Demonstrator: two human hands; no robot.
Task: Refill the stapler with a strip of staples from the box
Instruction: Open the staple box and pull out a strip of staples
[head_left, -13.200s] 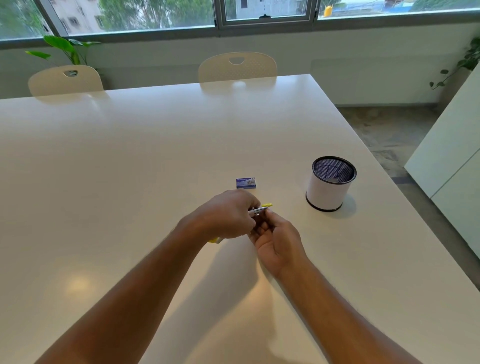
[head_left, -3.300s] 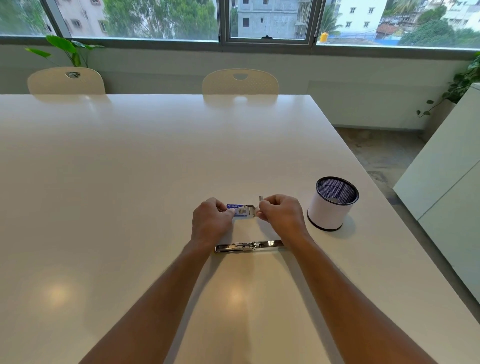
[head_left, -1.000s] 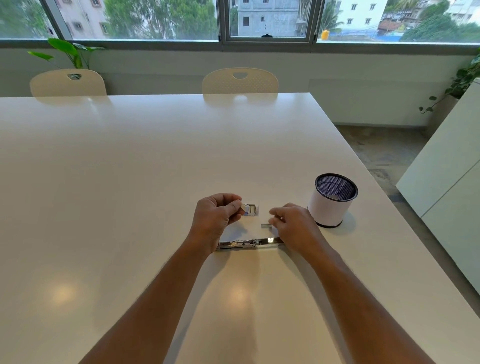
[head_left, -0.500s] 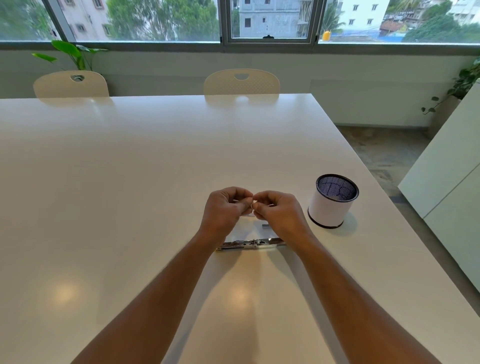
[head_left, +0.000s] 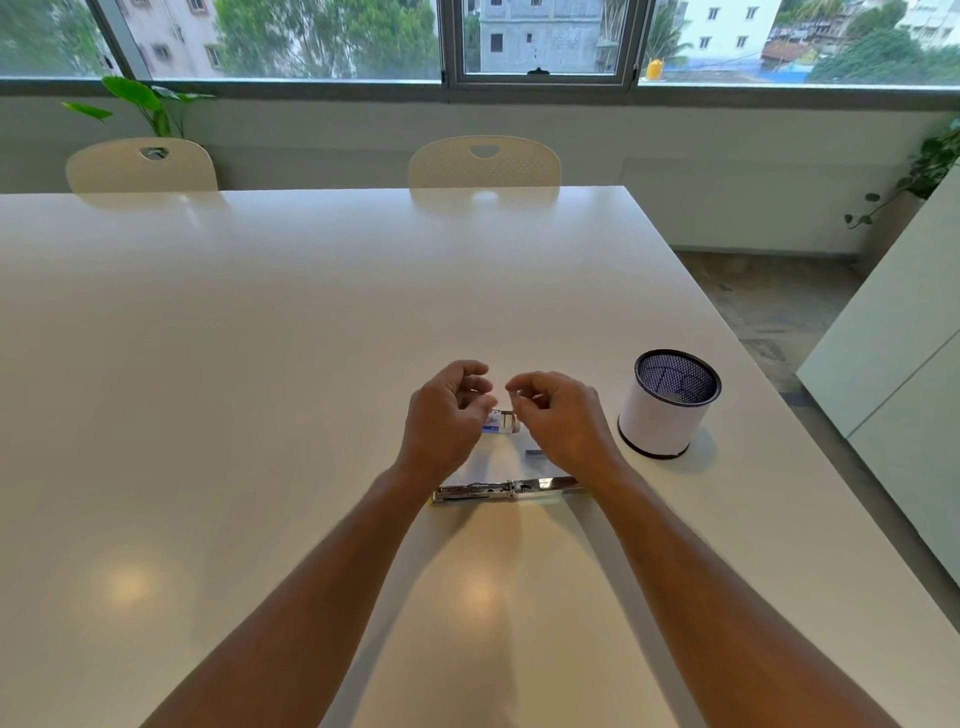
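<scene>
The small blue and white staple box (head_left: 502, 421) sits between my two hands, just above the table. My left hand (head_left: 445, 418) has curled fingers, and its thumb is on the box's left end. My right hand (head_left: 558, 415) pinches the box's open right end with thumb and forefinger; what lies under the fingertips is hidden. A short grey strip of staples (head_left: 535, 453) lies loose on the table below my right hand. The metal stapler (head_left: 506, 488) lies opened out flat on the table, nearer to me than both hands and touching neither.
A white cup with a black mesh rim (head_left: 667, 405) stands to the right of my hands. The white table's (head_left: 260, 364) right edge runs close behind the cup. Two cream chairs (head_left: 483, 163) stand at the far side.
My hands, pressed together over the box half a second ago, have drawn slightly apart, so the box shows between them. The stapler and the loose strip have not moved.
</scene>
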